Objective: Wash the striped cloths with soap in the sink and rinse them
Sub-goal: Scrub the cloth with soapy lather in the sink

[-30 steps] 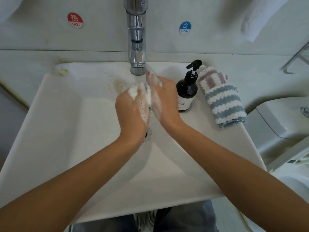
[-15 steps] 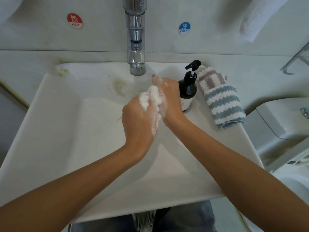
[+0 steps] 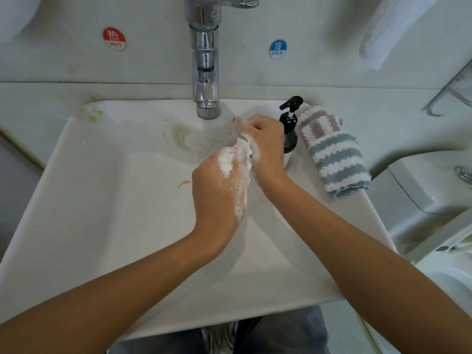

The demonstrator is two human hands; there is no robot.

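Over the white sink (image 3: 107, 200), both hands squeeze a small soapy cloth (image 3: 242, 146) thick with white foam. My left hand (image 3: 217, 192) grips its near end, with lather running down the back of the hand. My right hand (image 3: 268, 149) is clenched on the far end, and a bit of cloth pokes out toward the tap. Most of the cloth is hidden between the hands. A second striped cloth (image 3: 334, 152), pink, blue and white, lies folded on the sink's right rim. A black soap pump bottle (image 3: 290, 126) stands just behind my right hand.
A chrome tap (image 3: 205, 72) stands at the back centre, its spout above the hands, with no water stream visible. Red HOT (image 3: 114, 38) and blue COLD (image 3: 278, 48) stickers mark the wall. A white towel (image 3: 390, 29) hangs upper right. A toilet cistern (image 3: 429, 185) stands right of the sink.
The hands have rubbed the cloth between them; my left hand slid down toward me while my right hand closed into a fist near the tap. More foam has built up.
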